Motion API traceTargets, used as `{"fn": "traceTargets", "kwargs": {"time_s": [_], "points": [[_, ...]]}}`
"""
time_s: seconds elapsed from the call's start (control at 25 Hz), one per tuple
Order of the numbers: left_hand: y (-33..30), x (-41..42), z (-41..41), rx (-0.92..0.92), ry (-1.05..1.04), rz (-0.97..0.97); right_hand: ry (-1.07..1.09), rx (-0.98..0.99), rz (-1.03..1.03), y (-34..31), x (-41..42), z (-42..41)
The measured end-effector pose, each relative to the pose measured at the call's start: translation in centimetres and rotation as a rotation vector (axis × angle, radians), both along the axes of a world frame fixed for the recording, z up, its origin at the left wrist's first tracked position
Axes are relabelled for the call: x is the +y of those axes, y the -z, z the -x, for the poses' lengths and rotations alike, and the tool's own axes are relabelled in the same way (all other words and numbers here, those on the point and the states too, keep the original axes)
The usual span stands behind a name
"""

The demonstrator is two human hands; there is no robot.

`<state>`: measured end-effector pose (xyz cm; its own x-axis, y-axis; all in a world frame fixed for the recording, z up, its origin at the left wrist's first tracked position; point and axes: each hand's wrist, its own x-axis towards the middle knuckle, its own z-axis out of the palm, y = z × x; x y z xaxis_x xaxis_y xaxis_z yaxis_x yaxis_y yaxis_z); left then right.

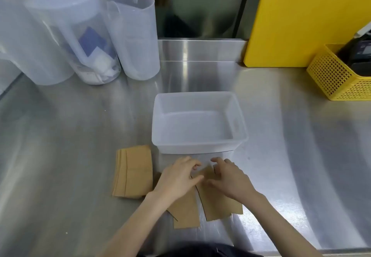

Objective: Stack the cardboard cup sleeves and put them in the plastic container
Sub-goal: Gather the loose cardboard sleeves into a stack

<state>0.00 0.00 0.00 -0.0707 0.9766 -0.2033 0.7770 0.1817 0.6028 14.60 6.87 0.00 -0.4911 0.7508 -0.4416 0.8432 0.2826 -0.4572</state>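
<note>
Head view, steel worktop (80, 136): your left hand (176, 180) and right hand (228, 180), fingers curled and pressing loose cardboard sleeves (218, 204) lying flat beneath them. Stacked sleeves (134, 171) just left of your fingers. Plastic container (197, 122), empty, just beyond your fingertips.

You see a steel counter (70, 136). At its far left stand three translucent plastic jugs (138, 41), close together. At far right a yellow perforated basket (337, 80) sits beside an upright yellow board (301, 19).
</note>
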Motion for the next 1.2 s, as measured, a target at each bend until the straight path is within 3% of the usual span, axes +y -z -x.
{"fn": "traceTargets", "kwargs": {"time_s": [0.4,0.64,1.04,1.2], "points": [[2.8,0.3,-0.9,0.172,0.023,0.04,0.008,-0.082,-0.007,0.9,-0.2,1.1],[3.0,0.4,-1.1,0.158,0.033,0.048,0.048,0.108,-0.009,0.6,-0.2,1.0],[1.6,-0.7,0.2,-0.303,-0.181,0.06,0.151,0.353,-0.016,0.2,0.0,-0.7],[1.2,-1.6,0.9,-0.347,-0.258,-0.01,0.231,0.23,-0.084,0.5,0.7,-2.3]]}}
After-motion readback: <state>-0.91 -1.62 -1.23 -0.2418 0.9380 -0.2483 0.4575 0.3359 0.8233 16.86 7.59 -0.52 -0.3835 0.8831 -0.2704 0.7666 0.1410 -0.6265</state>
